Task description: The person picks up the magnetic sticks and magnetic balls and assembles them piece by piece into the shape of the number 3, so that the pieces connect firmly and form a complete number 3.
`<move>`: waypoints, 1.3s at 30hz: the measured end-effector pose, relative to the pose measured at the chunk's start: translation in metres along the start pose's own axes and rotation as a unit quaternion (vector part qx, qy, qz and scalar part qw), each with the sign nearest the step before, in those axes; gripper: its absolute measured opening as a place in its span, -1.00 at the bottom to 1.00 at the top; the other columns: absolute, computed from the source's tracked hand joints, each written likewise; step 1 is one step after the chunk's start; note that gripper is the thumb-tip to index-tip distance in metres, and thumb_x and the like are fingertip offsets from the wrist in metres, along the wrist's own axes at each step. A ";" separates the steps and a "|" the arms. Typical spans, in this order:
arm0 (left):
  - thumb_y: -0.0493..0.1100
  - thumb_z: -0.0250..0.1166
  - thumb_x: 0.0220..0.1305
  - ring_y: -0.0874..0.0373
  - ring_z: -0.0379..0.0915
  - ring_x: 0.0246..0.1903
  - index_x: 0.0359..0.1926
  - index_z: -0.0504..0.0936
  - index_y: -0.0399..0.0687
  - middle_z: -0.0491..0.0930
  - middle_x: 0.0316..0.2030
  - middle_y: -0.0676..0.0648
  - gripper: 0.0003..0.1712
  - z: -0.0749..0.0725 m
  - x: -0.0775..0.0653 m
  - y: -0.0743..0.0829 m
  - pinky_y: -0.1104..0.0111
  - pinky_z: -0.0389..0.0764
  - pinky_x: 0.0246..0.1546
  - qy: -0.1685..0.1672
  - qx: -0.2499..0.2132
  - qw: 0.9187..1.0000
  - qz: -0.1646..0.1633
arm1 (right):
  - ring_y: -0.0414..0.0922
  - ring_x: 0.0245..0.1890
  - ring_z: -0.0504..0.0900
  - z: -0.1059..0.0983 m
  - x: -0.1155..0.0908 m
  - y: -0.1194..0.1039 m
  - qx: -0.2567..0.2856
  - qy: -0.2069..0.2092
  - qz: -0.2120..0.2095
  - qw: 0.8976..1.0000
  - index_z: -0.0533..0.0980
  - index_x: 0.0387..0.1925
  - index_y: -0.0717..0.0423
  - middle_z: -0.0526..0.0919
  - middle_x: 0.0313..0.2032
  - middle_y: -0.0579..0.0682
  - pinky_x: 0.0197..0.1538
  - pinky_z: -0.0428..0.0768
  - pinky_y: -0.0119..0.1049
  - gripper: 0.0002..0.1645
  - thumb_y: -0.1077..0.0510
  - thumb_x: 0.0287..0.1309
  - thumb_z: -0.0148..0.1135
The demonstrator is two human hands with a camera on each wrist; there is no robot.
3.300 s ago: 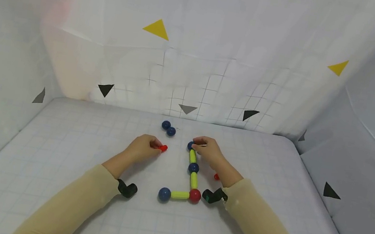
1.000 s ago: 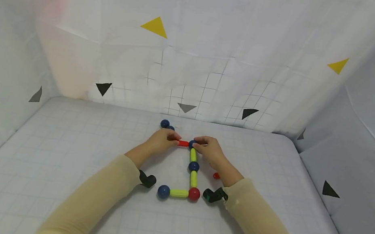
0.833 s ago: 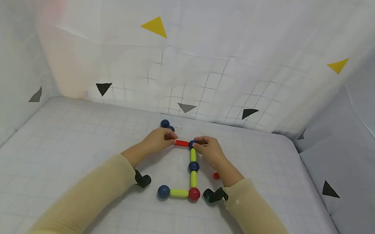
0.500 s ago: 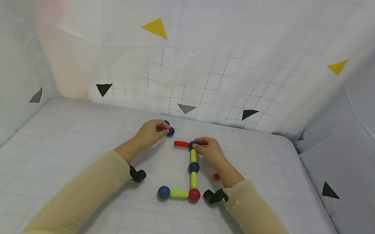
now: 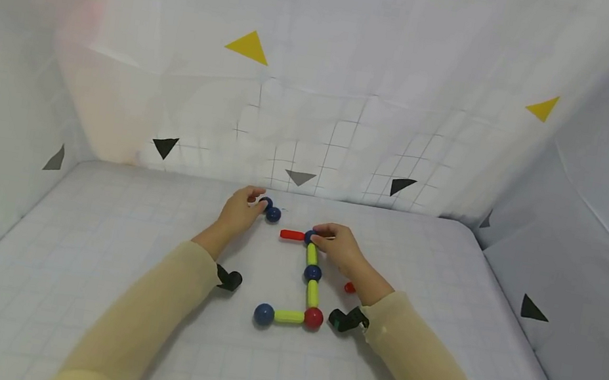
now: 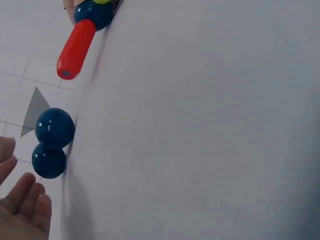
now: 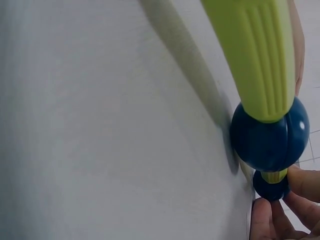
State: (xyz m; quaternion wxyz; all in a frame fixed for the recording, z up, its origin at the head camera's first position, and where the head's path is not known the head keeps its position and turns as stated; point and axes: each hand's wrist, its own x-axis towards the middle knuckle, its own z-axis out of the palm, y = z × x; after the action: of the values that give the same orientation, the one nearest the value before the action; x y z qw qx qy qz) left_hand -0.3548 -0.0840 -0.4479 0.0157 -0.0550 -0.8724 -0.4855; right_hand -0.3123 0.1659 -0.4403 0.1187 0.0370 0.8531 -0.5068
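White tabletop (image 5: 27,279), glossy blue balls (image 6: 54,128).

White sheeting (image 5: 331,21) is walling in a pale gridded tabletop (image 5: 97,217) at nine, twelve and three o'clock, making this look like a lab recording booth. Yellow triangles (image 5: 249,47) are marking the back at eleven and two o'clock; black triangles (image 5: 164,146) are sitting lower, and dark wrist-worn devices (image 5: 343,320) are showing.

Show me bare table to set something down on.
Bare: the table left of the left sleeve, right of the right sleeve, and between them, in front of the nearest yellow-green rod. Crowded: the far middle, with the left hand near two loose blue balls and the right hand pinching the blue end ball beside the red rod.
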 end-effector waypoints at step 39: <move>-0.13 0.21 0.46 -0.08 0.39 0.15 0.23 0.52 -0.07 0.50 0.20 -0.20 -0.63 -0.003 -0.001 -0.004 0.07 0.37 0.27 -0.054 0.031 0.997 -0.042 | -0.04 -0.01 0.60 -0.011 0.006 0.006 -0.001 -0.007 0.009 1.000 0.59 0.12 0.01 0.57 0.08 0.06 0.17 0.57 -0.16 -0.64 0.11 0.30 0.33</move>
State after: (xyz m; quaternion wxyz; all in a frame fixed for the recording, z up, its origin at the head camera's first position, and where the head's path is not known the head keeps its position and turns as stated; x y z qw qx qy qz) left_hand -0.3541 -0.0892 -0.4500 -0.0504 -0.0443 -0.8880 -0.4549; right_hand -0.3187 0.1778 -0.4420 0.1289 0.0412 0.8522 -0.5053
